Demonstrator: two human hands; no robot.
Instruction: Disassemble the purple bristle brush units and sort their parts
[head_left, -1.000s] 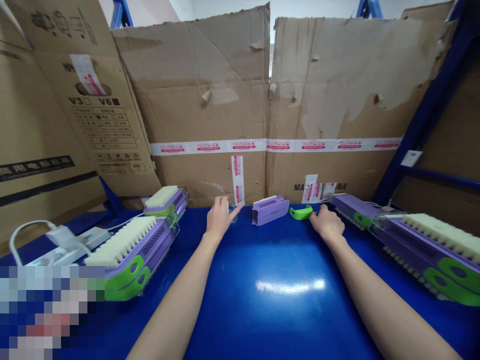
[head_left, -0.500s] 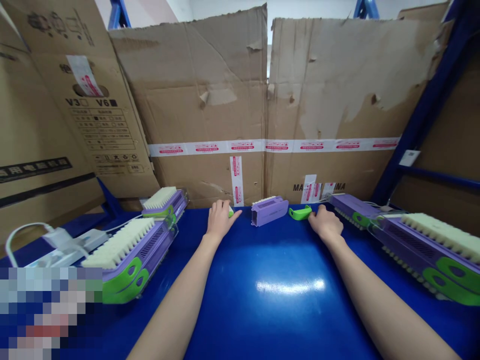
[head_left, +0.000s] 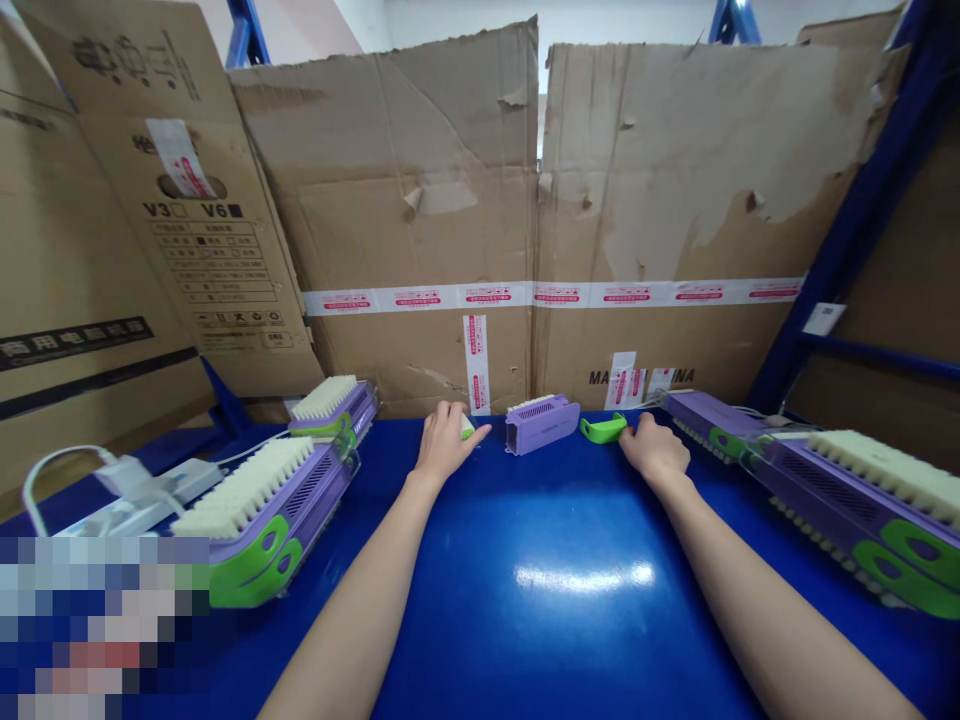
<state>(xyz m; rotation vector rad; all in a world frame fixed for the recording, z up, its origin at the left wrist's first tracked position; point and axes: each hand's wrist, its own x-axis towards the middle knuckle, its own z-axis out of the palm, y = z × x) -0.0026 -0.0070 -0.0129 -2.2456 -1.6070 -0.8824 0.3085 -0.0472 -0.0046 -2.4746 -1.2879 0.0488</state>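
My left hand [head_left: 444,445] rests at the far edge of the blue table [head_left: 570,580], its fingers curled over a small green and white part [head_left: 466,427]. To its right lies a short purple brush block [head_left: 541,423] with white bristles on top. A green plastic clip [head_left: 602,429] lies beside that block, and my right hand [head_left: 655,452] sits just right of it with its fingertips closed on the clip's end.
Long purple and green brush units lie in rows at the left [head_left: 262,510] and the right [head_left: 832,480]. A white power strip with a cable [head_left: 127,490] lies at far left. Cardboard sheets [head_left: 525,220] wall the back, and a blue rack post [head_left: 847,230] stands at right.
My left hand closed over the small part, and its outstretched finger has curled in. My right hand has stayed by the green clip.
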